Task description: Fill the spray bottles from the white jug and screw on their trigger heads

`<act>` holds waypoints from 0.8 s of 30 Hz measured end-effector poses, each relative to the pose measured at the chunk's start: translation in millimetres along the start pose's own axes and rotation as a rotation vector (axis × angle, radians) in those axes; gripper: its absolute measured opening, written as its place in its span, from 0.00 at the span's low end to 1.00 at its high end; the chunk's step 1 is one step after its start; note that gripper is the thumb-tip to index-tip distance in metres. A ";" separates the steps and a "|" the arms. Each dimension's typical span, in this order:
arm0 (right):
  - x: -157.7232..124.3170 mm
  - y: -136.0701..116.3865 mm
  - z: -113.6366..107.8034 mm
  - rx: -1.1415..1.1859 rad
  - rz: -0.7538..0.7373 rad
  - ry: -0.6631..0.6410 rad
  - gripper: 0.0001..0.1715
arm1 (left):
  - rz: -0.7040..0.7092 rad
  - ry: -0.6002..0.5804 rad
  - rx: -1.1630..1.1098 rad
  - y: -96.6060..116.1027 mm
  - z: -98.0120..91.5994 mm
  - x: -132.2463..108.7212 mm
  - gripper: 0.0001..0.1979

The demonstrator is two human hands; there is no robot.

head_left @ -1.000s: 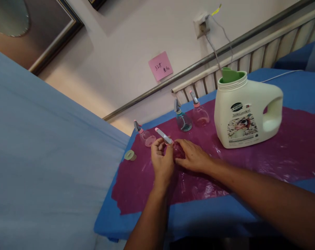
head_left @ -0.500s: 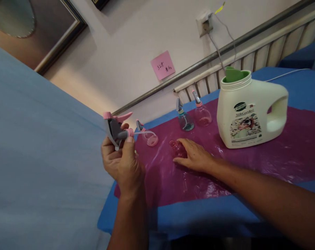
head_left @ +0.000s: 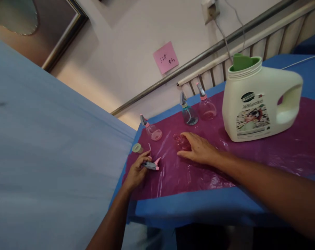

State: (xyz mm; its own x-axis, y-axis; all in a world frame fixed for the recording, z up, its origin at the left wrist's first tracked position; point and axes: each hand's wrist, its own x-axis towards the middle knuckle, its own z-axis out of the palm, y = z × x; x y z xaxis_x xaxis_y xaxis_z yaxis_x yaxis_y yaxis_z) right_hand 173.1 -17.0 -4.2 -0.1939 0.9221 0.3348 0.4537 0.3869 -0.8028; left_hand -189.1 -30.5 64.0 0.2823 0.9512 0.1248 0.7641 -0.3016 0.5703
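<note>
My left hand (head_left: 137, 171) grips a grey and pink spray trigger head (head_left: 151, 165) low over the plastic sheet, its thin tube pointing up and away. Whether the trigger head touches the sheet I cannot tell. Just beyond that hand sits a small pale green cap-like piece (head_left: 137, 148). My right hand (head_left: 199, 148) is curled round a clear pink bottle (head_left: 181, 140) without a top, which stands on the sheet. Behind stand a pink spray bottle (head_left: 154, 132) on the left, a teal spray bottle (head_left: 190, 116) and another pink spray bottle (head_left: 208, 109).
A large cream jug (head_left: 259, 104) with a green piece (head_left: 242, 62) in its mouth stands at the right. The purple sheet (head_left: 170, 184) covers a blue table (head_left: 199, 205). Blue cloth (head_left: 55, 156) hangs at the left. A radiator (head_left: 225, 74) and a pipe line the wall.
My left hand has lowered the spray trigger head from in front of my view down to the sheet, turning it over. My right hand stays at the pink bottle. The view has shifted slightly.
</note>
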 end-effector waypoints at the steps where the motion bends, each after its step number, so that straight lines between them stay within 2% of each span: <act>1: -0.3 1.0 0.4 0.001 -0.008 0.005 0.42 | -0.020 -0.020 0.009 -7.8 -2.5 -1.6 0.14; 4: -0.9 3.8 1.7 0.000 -0.020 0.009 0.41 | -0.060 -0.070 0.030 -25.2 -13.4 -4.5 0.18; 7: -1.0 6.1 3.3 -0.005 -0.028 0.015 0.42 | -0.082 -0.113 0.050 -32.6 -28.2 -7.4 0.23; 10: -0.9 8.1 4.9 -0.008 -0.034 0.025 0.42 | -0.095 -0.056 0.090 -30.4 -35.6 -12.6 0.26; 13: -1.1 8.9 5.2 -0.010 -0.035 0.025 0.43 | -0.131 0.010 0.136 -24.1 -25.9 -19.5 0.29; 16: -1.6 8.4 4.3 -0.012 -0.030 0.015 0.44 | -0.125 -0.042 0.203 -21.2 -8.5 -24.9 0.30; 19: -1.9 8.1 3.6 -0.010 -0.021 0.014 0.46 | -0.083 -0.078 0.261 -22.2 0.2 -25.4 0.28; 22: -2.1 8.4 5.0 -0.003 -0.029 0.017 0.47 | -0.070 -0.006 0.238 -14.5 2.6 -20.8 0.25; 24: -2.4 8.9 7.1 -0.002 -0.036 0.021 0.49 | -0.065 0.061 0.166 1.9 9.4 -15.6 0.25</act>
State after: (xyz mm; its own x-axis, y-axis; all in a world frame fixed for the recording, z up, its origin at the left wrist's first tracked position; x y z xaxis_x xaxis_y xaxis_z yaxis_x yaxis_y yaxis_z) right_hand 171.4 -15.8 -15.6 -0.1915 0.9076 0.3737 0.4481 0.4196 -0.7894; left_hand -186.7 -46.5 55.5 0.1972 0.9697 0.1442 0.8661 -0.2412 0.4378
